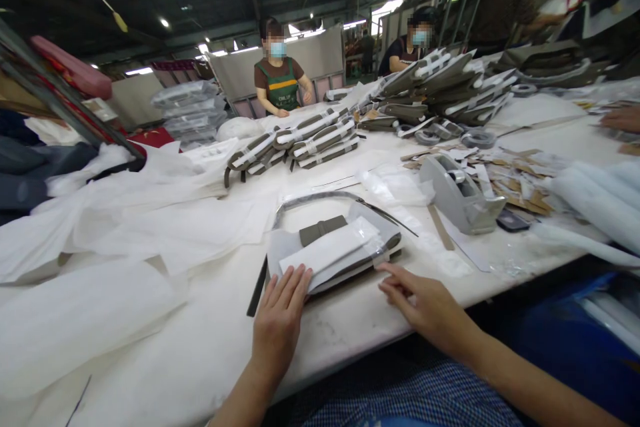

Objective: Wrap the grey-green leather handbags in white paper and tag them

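Observation:
A folded dark grey-green bag (340, 273) with a strap lies on the white tabletop in front of me. Light grey lining and a white paper strip (320, 250) are on top of it. My left hand (283, 307) rests flat on the near left part of the paper and bag, fingers stretched out. Clear tape (381, 257) runs over the bag's right edge. Beside that tape is my right hand (420, 303), its index finger extended to the tape's end, thumb apart and other fingers partly curled. Any firm grip by it is not visible.
A grey tape dispenser (457, 193) stands to the right, near a dark phone (513, 220) and cardboard scraps (525, 180). Stacked folded bags (310, 140) lie farther back. White sheets (125, 233) cover the left. Co-workers, one in a green apron (280, 90), are across the table.

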`<state>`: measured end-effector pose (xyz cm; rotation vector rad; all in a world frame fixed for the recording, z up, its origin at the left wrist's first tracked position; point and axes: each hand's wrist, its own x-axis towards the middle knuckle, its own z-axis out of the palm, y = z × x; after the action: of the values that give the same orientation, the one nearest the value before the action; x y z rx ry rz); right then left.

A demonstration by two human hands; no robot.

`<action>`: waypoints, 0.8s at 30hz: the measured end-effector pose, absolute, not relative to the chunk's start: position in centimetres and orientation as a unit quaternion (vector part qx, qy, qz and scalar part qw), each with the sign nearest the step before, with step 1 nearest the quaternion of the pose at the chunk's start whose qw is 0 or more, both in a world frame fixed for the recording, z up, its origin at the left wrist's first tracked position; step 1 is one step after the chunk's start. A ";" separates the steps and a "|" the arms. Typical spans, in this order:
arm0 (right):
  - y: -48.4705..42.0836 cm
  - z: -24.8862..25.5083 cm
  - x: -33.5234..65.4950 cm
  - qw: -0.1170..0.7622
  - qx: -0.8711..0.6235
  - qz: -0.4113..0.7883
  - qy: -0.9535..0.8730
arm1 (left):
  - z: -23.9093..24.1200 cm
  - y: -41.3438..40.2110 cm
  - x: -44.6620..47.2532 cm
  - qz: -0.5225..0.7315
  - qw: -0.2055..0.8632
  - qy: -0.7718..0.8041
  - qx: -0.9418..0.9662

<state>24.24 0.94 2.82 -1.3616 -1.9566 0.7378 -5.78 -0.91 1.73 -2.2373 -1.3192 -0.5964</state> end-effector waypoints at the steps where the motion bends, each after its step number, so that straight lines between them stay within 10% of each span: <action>1: 0.5 2.6 23.8 0.307 -0.524 0.369 -0.703 | 1.5 -0.9 -5.8 -0.221 0.232 -0.482 -0.815; 6: 0.4 2.7 21.2 0.371 -0.476 0.601 -0.523 | 1.9 -0.8 -5.9 -0.247 0.231 -0.464 -0.819; 15: -0.2 3.7 15.9 0.526 -0.394 0.629 -0.414 | 0.5 -0.5 -6.7 -0.281 0.222 -0.534 -0.766; 24: 7.5 3.0 28.7 0.320 -0.495 0.036 -0.807 | 0.0 -0.2 -6.8 -0.341 0.220 -0.558 -0.724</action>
<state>28.67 7.54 2.97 -1.3005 -2.1224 0.0938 -6.79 -0.21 0.01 -2.0007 -1.5430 -0.9440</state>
